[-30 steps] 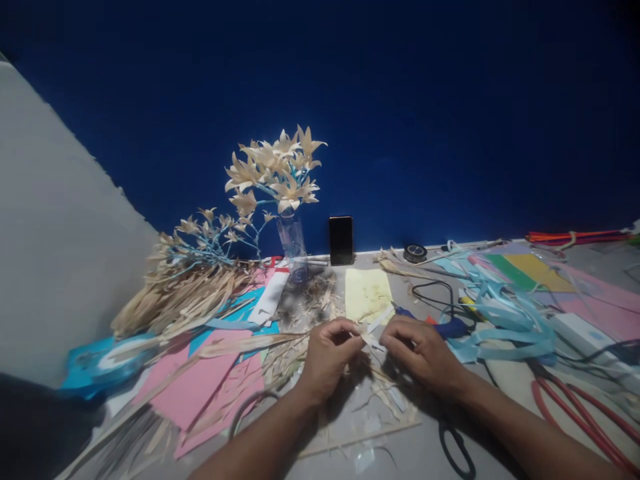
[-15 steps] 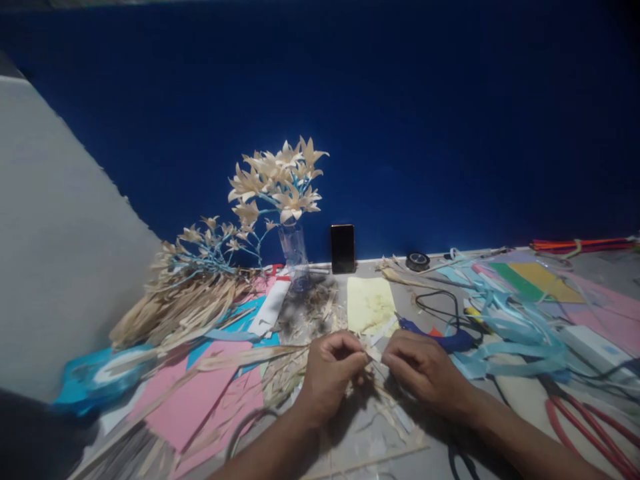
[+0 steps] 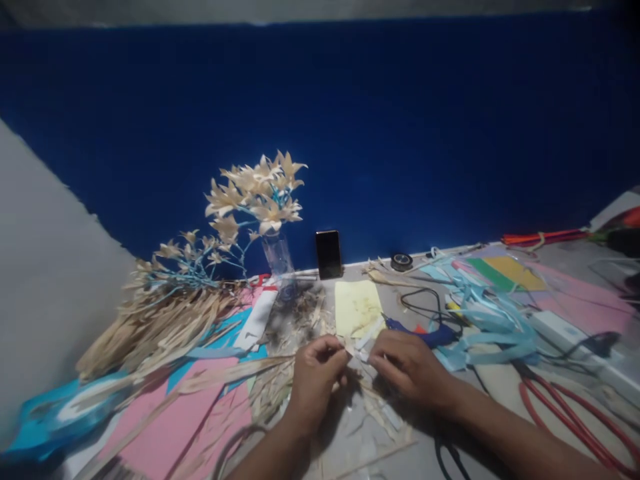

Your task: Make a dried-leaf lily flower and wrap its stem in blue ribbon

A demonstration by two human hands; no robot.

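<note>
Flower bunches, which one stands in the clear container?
The larger, higher bunch, rising from the clear container; the smaller bunch, to its left, lies low by dried strips.

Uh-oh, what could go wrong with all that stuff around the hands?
The blue glue gun lies close to the right hand; if it is hot, it might burn. The clear vase holds tall pale flowers, so a bump might tip it. The phone stands upright and might topple too.

Beyond the left hand (image 3: 317,381), a phone (image 3: 329,255) apparently touches the wall (image 3: 390,147).
</note>
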